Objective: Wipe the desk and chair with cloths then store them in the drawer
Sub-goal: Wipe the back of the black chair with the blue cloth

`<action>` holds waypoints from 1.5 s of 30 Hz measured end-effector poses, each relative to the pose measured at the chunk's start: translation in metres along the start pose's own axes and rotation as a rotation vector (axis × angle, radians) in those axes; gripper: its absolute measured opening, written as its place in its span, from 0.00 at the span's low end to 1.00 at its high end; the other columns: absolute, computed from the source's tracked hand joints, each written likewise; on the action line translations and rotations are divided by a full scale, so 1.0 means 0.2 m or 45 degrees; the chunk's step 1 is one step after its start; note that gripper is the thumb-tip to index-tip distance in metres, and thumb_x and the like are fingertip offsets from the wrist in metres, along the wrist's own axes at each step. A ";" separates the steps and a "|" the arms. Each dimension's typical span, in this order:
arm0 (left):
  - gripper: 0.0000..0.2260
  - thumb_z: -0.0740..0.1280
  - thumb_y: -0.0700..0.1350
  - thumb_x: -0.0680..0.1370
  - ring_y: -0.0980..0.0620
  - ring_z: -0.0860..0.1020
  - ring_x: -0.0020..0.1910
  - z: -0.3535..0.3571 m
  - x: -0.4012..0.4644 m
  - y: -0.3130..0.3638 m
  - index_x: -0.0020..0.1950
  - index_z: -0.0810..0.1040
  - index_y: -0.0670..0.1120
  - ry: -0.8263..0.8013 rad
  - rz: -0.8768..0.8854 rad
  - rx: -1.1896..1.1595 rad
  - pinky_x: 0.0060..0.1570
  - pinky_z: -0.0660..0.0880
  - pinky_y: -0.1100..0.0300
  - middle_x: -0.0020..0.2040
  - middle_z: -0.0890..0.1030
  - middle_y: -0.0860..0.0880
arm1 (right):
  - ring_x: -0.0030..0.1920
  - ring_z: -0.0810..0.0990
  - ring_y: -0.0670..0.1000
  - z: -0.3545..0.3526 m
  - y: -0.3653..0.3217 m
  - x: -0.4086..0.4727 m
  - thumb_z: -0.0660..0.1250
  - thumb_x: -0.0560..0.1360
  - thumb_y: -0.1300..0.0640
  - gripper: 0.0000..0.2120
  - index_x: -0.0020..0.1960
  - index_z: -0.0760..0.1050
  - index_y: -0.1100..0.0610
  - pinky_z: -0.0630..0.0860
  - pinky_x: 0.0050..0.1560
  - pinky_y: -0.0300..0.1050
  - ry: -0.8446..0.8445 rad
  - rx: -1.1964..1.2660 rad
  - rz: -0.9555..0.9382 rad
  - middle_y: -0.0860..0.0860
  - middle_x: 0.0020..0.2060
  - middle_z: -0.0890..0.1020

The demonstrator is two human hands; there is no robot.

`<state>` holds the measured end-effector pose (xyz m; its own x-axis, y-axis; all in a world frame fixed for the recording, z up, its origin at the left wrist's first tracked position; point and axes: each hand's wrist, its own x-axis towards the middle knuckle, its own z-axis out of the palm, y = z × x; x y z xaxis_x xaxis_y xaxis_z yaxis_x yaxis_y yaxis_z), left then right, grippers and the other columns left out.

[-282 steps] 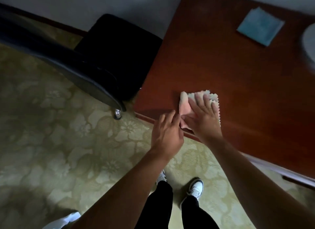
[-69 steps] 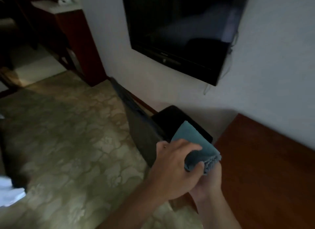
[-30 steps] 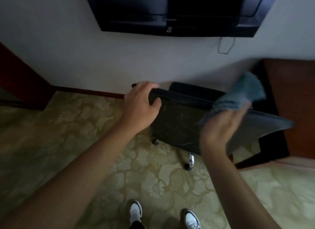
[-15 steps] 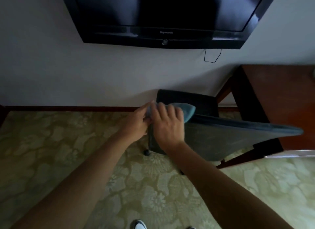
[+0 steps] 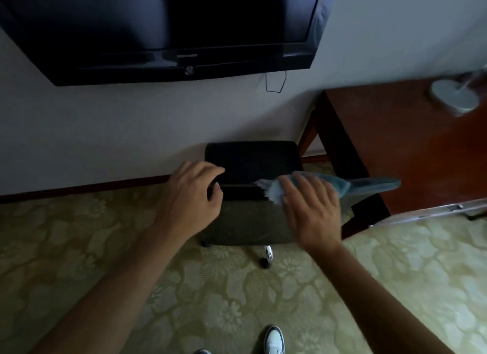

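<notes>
A black office chair [image 5: 250,158] stands against the wall, its backrest facing me. My left hand [image 5: 192,195] grips the left end of the backrest's top edge. My right hand [image 5: 311,208] presses a blue cloth [image 5: 334,183] flat against the top of the backrest, fingers spread over it. The cloth sticks out past my fingers on both sides. The red-brown desk [image 5: 411,148] stands to the right of the chair. The pink cloth and the drawer are not in view.
A black TV [image 5: 163,29] hangs on the wall above the chair. A grey lamp base [image 5: 454,98] sits on the desk's far side. A metal rail [image 5: 427,212] runs along the desk's front edge. Patterned carpet [image 5: 105,237] surrounds the chair; my shoes [image 5: 274,339] are below.
My right hand has slid the blue cloth to the right along the backrest's top edge. My left hand stays on the left end. The camera has drifted left and down.
</notes>
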<state>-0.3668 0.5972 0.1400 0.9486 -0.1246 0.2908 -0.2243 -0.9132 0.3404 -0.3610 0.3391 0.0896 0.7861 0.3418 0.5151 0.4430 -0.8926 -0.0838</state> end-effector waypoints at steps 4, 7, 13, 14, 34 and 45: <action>0.11 0.62 0.46 0.80 0.53 0.77 0.52 0.11 0.08 0.17 0.55 0.83 0.46 -0.005 0.013 -0.108 0.53 0.72 0.60 0.51 0.81 0.52 | 0.69 0.71 0.58 -0.06 0.58 -0.14 0.49 0.84 0.51 0.20 0.68 0.71 0.58 0.64 0.68 0.57 0.152 0.128 0.394 0.59 0.65 0.76; 0.13 0.59 0.48 0.80 0.55 0.78 0.50 0.18 0.08 0.24 0.52 0.83 0.47 0.000 -0.017 -0.111 0.50 0.70 0.64 0.49 0.82 0.54 | 0.67 0.72 0.56 -0.01 0.80 -0.18 0.46 0.84 0.47 0.20 0.70 0.68 0.52 0.69 0.65 0.54 0.256 0.483 0.923 0.55 0.66 0.74; 0.14 0.58 0.48 0.82 0.57 0.78 0.44 0.26 0.06 0.19 0.48 0.83 0.46 0.189 0.047 -0.051 0.44 0.71 0.66 0.43 0.81 0.55 | 0.67 0.68 0.36 0.18 0.65 -0.14 0.49 0.82 0.42 0.22 0.76 0.59 0.41 0.65 0.68 0.39 0.552 1.040 1.411 0.42 0.71 0.69; 0.14 0.59 0.47 0.82 0.57 0.78 0.44 0.26 0.05 0.18 0.47 0.83 0.46 0.233 0.076 -0.049 0.45 0.71 0.66 0.43 0.81 0.54 | 0.66 0.66 0.31 0.22 0.62 -0.15 0.48 0.82 0.41 0.24 0.77 0.56 0.40 0.63 0.68 0.35 0.585 1.033 1.407 0.40 0.72 0.66; 0.23 0.61 0.72 0.73 0.53 0.75 0.56 0.59 -0.11 -0.21 0.47 0.75 0.53 1.157 -0.105 -0.544 0.54 0.70 0.65 0.50 0.76 0.55 | 0.73 0.50 0.75 0.73 0.53 -0.07 0.49 0.83 0.58 0.26 0.74 0.51 0.73 0.47 0.75 0.65 1.289 0.213 0.264 0.75 0.72 0.53; 0.20 0.67 0.66 0.74 0.57 0.75 0.58 0.57 -0.16 -0.28 0.55 0.79 0.52 1.122 0.031 -0.636 0.54 0.69 0.66 0.57 0.79 0.54 | 0.77 0.56 0.60 0.95 -0.19 -0.04 0.54 0.80 0.56 0.24 0.76 0.63 0.59 0.58 0.71 0.61 1.264 -0.055 -0.265 0.60 0.75 0.61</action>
<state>-0.3584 0.6089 0.0101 0.4852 0.3744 0.7902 -0.5007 -0.6220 0.6021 -0.3029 0.4267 -0.0735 -0.0274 0.1104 0.9935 0.4991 -0.8596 0.1093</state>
